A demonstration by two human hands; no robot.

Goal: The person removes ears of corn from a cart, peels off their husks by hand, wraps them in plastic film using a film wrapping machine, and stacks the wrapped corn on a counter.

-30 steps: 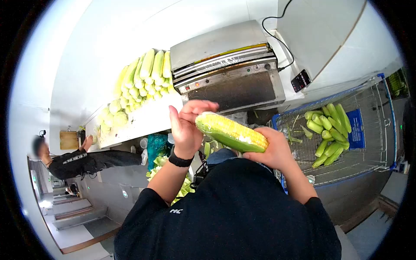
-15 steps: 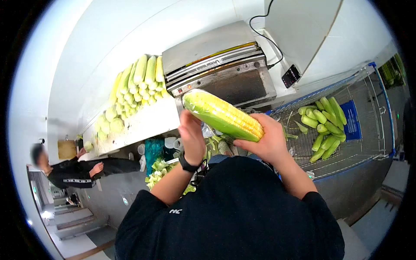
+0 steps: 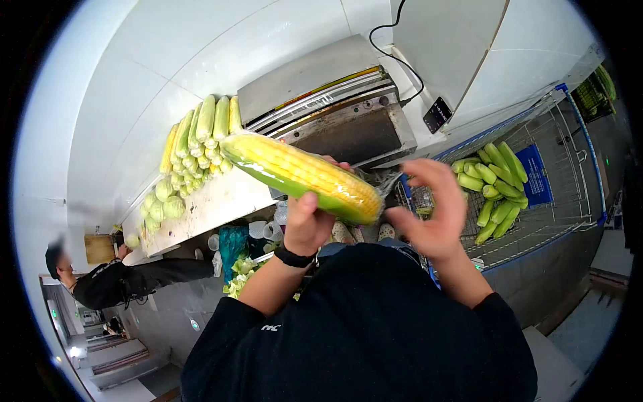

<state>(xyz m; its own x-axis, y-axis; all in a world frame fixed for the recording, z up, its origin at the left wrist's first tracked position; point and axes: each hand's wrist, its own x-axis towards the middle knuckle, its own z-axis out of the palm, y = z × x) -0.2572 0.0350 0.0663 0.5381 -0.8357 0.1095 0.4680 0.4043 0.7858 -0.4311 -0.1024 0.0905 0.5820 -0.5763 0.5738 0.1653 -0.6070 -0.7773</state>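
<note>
An ear of corn (image 3: 301, 167), yellow kernels showing above a strip of green husk, lies tilted in front of me in clear plastic film. My left hand (image 3: 310, 224) is closed around its middle, thumb on the near side and fingertips showing behind. At the ear's right end, loose clear film (image 3: 383, 179) sticks out toward my right hand (image 3: 435, 209). That hand is slightly blurred, with thumb and fingers apart around the film's end; whether the fingertips touch the film I cannot tell. Beyond the ear stands a metal wrapping machine (image 3: 355, 127) with a dark plate.
Stacked corn ears (image 3: 201, 134) and cabbages (image 3: 164, 201) sit on the white counter (image 3: 194, 214) at left. A shopping cart (image 3: 576, 201) with green-husked corn (image 3: 499, 181) stands at right. A phone (image 3: 438, 114) lies beside the machine. A person (image 3: 107, 281) stands far left.
The corn has passed from my right hand to my left, moving leftward. My right hand has let go and opened at the ear's right end. The view has shifted slightly.
</note>
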